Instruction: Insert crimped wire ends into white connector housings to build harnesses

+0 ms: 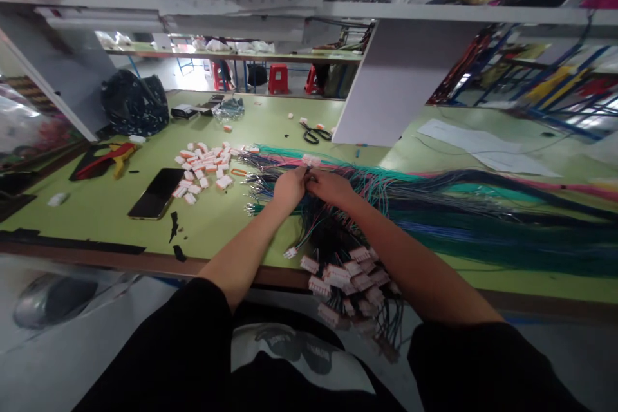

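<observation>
My left hand (288, 190) and my right hand (331, 187) meet over a spread of coloured wires (458, 206) on the green table (217, 219). Both hands pinch something small between their fingertips, likely a wire end and a connector; it is too small to tell apart. A pile of white plastic connectors (205, 167) lies to the left of my left hand. Finished wire sets with white connectors (350, 277) hang over the near table edge between my forearms.
A black phone (157, 193) lies left of the connector pile. Black scissors (316, 134) rest near a white partition (400, 84). A black bag (135, 103) and a red-yellow tool (106, 158) sit far left. Paper sheets (483, 148) lie at right.
</observation>
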